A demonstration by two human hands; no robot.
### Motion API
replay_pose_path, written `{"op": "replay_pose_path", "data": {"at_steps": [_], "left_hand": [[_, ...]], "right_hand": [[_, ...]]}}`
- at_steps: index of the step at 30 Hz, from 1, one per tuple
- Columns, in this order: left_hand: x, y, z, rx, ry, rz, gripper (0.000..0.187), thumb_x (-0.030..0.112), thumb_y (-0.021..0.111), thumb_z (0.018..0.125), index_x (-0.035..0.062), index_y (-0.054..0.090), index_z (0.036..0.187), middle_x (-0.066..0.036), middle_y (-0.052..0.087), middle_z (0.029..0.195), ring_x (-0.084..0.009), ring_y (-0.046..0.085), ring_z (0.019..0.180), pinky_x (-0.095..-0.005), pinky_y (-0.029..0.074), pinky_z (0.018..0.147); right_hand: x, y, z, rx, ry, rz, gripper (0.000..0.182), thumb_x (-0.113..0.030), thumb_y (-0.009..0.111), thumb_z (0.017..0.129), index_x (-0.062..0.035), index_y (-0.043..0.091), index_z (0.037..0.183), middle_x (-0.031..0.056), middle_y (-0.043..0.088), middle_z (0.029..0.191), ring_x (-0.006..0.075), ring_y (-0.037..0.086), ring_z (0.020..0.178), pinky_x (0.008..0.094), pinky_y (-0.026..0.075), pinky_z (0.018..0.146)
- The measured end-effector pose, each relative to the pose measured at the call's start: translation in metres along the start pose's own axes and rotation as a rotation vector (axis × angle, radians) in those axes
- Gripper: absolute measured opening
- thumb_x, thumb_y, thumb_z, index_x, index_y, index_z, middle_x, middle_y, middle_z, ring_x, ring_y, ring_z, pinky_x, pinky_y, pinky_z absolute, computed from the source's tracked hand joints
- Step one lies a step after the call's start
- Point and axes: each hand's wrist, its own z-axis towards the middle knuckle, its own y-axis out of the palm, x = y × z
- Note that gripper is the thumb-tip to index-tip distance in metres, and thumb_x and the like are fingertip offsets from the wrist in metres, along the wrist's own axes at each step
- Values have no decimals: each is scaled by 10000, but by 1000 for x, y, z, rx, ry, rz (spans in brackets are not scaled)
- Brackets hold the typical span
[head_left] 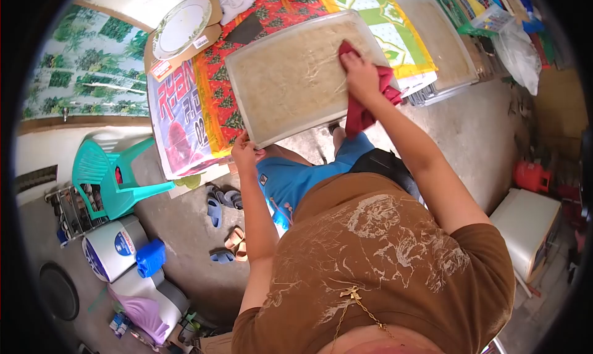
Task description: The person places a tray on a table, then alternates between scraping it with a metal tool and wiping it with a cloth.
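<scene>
A large rectangular tray [290,76] with a pale rim and a beige, streaked surface lies at a slant on the covered table. Its near left corner is held by my left hand [245,149], fingers closed around the edge. My right hand [361,75] presses a dark red cloth [359,114] onto the right part of the tray. Part of the cloth is bunched under the fingers, and the rest hangs past the tray's right side.
A patterned plate [182,28] on cardboard lies at the table's left. Beyond the right edge is another tray [432,33], near a green basket [466,8]. A teal chair [117,175], slippers [214,212] and a blue jug [151,258] are on the left; a red gas cylinder [532,176] stands right.
</scene>
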Motion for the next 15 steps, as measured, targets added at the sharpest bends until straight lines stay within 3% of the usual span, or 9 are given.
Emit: {"op": "replay_pose_path", "data": {"at_steps": [1,3,7,10,15], "left_hand": [[1,0,-2,4,-9,-20,405,-9,503,894,24,573,1291,-84,666,845,-140,631,519,-262,556,469],[1,-1,-3,11,-6,-43,411,-7,485,901,25,567,1302,-91,668,850,-145,633,523,-262,554,470],[-3,0,-1,23,21,17,434,-4,446,912,26,548,1332,-100,660,840,-147,627,519,-262,541,461],[-1,2,-5,30,66,74,440,-8,431,916,21,540,1341,-98,651,827,-141,608,503,-262,522,445],[-6,7,-5,84,101,145,443,-32,423,884,11,569,1299,-131,674,846,-156,628,499,-260,507,421]], "right_hand": [[-23,6,-3,-119,-63,121,433,-136,511,846,-161,605,1267,53,625,1214,253,580,1096,448,489,847],[-90,20,-22,-77,-416,193,412,-142,523,844,-148,612,1246,73,621,1169,261,585,1070,419,507,802],[-190,24,-32,-50,-793,422,431,-184,527,864,-155,598,1288,52,606,1238,260,558,1133,408,450,956],[-217,59,6,-94,-685,465,446,-199,527,873,-164,584,1314,42,581,1308,274,525,1202,429,405,1021],[-192,89,94,-157,-414,168,449,-206,511,900,-191,555,1346,31,526,1402,280,476,1280,520,381,1034]]}}
